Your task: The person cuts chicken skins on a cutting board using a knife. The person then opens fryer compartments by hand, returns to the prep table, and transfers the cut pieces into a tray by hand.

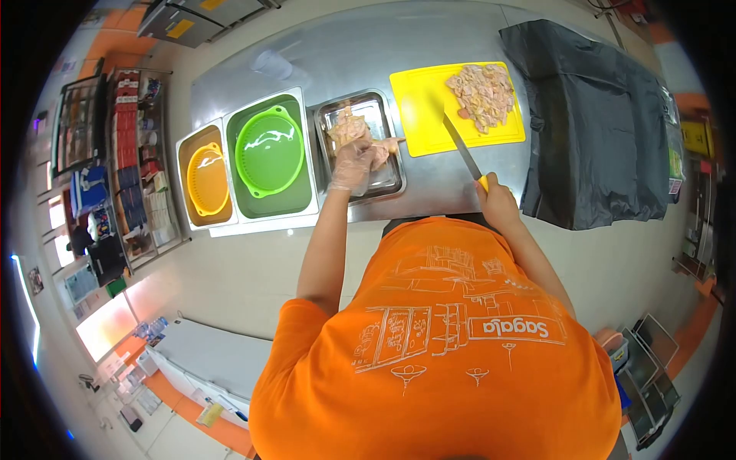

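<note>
My left hand (353,169), in a clear plastic glove, is closed on a piece of raw meat (389,146), which looks like chicken. Hand and piece are over a metal tray (395,181), where more raw meat (349,126) lies toward the far side. My right hand (498,201) grips a knife (464,150) by its yellow handle. The blade points away from me, its tip over the yellow cutting board (422,123). On the right part of that board is a heap of cut raw meat pieces (483,96).
Left of the tray, a green colander (268,153) and an orange colander (207,180) sit in rectangular basins. A clear plastic cup (272,64) is farther back on the steel table (337,46). Black plastic sheeting (598,138) covers something at the right.
</note>
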`<state>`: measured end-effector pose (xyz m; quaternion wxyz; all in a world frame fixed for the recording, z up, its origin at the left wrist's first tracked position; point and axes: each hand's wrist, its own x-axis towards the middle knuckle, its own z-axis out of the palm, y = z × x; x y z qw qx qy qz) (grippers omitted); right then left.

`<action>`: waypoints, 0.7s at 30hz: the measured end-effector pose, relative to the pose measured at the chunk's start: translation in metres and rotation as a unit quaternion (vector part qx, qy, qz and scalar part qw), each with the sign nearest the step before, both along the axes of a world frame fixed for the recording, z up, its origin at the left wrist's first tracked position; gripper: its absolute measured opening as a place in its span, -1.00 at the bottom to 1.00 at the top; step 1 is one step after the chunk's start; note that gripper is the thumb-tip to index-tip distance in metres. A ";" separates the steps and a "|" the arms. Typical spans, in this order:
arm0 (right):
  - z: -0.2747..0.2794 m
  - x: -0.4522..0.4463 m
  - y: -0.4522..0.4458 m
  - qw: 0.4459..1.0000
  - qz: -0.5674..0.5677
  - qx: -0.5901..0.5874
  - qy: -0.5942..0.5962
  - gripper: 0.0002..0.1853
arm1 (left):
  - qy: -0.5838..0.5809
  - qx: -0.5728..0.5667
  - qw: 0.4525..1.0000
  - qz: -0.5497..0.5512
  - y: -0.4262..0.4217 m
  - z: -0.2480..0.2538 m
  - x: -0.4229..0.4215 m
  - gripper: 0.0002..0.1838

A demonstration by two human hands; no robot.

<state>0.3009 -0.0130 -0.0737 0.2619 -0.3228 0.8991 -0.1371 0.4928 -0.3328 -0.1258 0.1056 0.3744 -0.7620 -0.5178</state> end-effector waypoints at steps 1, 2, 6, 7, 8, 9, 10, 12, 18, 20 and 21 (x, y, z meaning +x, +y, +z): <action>0.000 0.003 -0.002 1.000 -0.002 -0.005 -0.004 -0.61 | 0.033 0.024 0.999 0.025 -0.006 -0.009 0.005 -0.71; 0.001 0.005 -0.003 1.000 -0.004 -0.010 -0.008 -0.61 | 0.043 0.038 0.998 0.028 -0.013 -0.007 0.009 -0.72; 0.000 0.013 -0.004 1.000 -0.003 -0.023 -0.009 -0.62 | 0.084 0.110 0.987 0.085 -0.028 0.031 0.010 -0.73; -0.001 0.015 -0.003 1.000 -0.003 -0.021 -0.011 -0.62 | 0.088 0.117 0.984 0.099 -0.033 0.044 0.009 -0.72; -0.003 0.015 -0.002 1.000 -0.004 -0.020 -0.013 -0.62 | 0.093 0.124 0.981 0.113 -0.036 0.057 0.006 -0.72; -0.004 0.015 -0.001 1.000 -0.005 -0.018 -0.015 -0.62 | 0.122 0.146 0.973 0.133 -0.036 0.072 -0.001 -0.72; -0.005 0.016 -0.001 1.000 -0.008 -0.021 -0.015 -0.62 | 0.121 0.116 0.979 0.119 -0.037 0.083 -0.008 -0.73; -0.006 0.018 0.002 0.999 -0.017 -0.022 -0.015 -0.62 | 0.118 0.058 0.987 0.089 -0.040 0.094 -0.023 -0.74; -0.007 0.010 0.007 0.998 -0.055 -0.029 -0.001 -0.61 | 0.110 0.122 0.986 -0.014 -0.020 0.086 -0.102 -0.72; -0.004 0.004 0.011 0.997 -0.078 -0.029 0.002 -0.61 | 0.119 0.127 0.984 -0.042 0.000 0.091 -0.133 -0.73; -0.002 0.001 0.013 0.996 -0.088 -0.029 0.003 -0.61 | 0.112 0.000 0.989 -0.094 0.005 0.084 -0.145 -0.72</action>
